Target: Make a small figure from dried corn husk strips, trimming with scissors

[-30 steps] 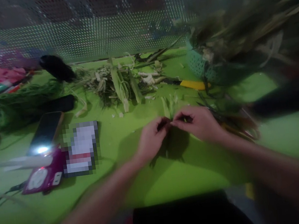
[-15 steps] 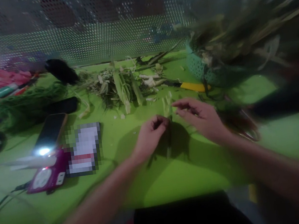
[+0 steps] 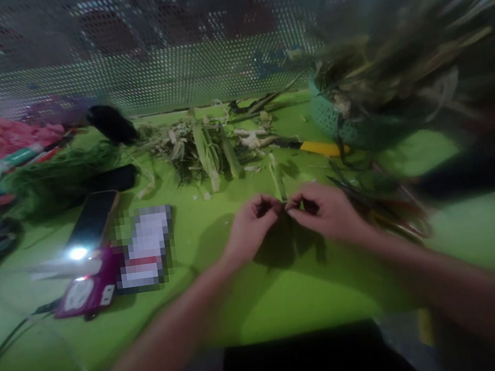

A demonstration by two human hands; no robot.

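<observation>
Over the middle of the green table, my left hand (image 3: 256, 221) pinches a narrow pale green plant strip (image 3: 277, 176) between thumb and fingers. My right hand (image 3: 323, 209) is closed in a pinch on the same strip, fingertips nearly meeting those of the left. The strip's upper end rises above the fingertips. Its lower part hangs below them, dim in the hands' shadow. Beyond the hands lies a pile of dry plant scraps (image 3: 178, 146) with a broader pale green husk-like piece (image 3: 207, 154) on it.
A yellow-handled cutter (image 3: 322, 149) lies behind my right hand, beside a teal basket (image 3: 326, 108) heaped with dried leaves. Scissors-like tools (image 3: 398, 223) rest at the right. Phones (image 3: 92, 221), a lit magenta device (image 3: 90, 291) with cables and green fibre (image 3: 45, 175) occupy the left.
My right hand has come down and left, its fingers closing from apart into a pinch on the strip beside my left hand. The left hand stays pinched, nearly in place.
</observation>
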